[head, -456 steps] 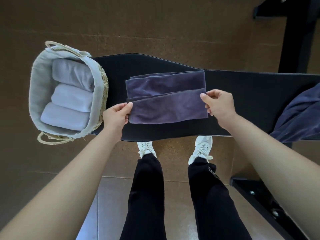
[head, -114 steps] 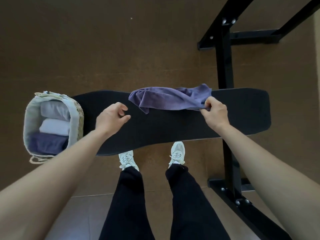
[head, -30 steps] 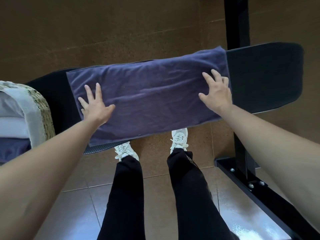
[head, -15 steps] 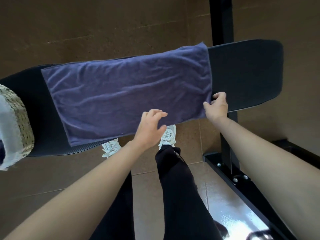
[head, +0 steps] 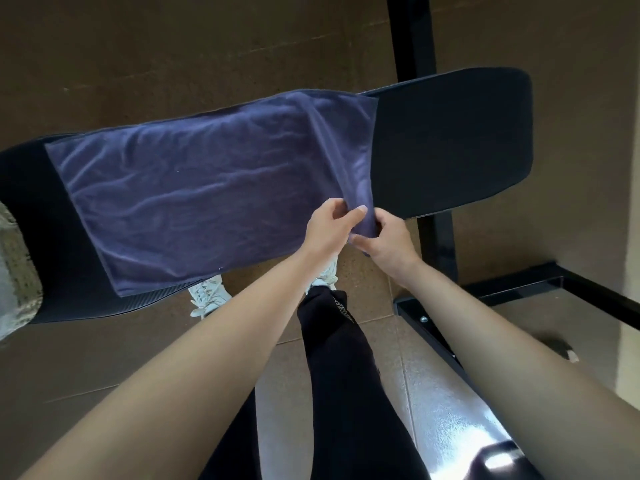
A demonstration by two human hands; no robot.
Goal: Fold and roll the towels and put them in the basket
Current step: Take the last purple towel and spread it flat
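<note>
A dark purple towel (head: 194, 195) lies spread flat along a black padded bench (head: 450, 143). Its near right corner is lifted off the bench. My left hand (head: 329, 226) pinches that corner from the left, thumb on top. Close beside it, my right hand (head: 384, 240) grips the same corner from the right and below. The two hands nearly touch. A fold runs from the held corner up to the towel's far right edge. At the far left edge of the view only a strip of the woven basket (head: 15, 268) with its pale liner shows; its contents are out of view.
The bench's right end is bare black padding. A black metal frame (head: 412, 36) rises behind the bench, and its base bars (head: 554, 292) run across the floor at right. My legs and white shoes (head: 207, 296) stand on brown floor tiles below the bench.
My left hand has moved right to the towel's near right corner and joined my right hand. Both now hold that corner raised, where half a second ago the towel lay flat.
</note>
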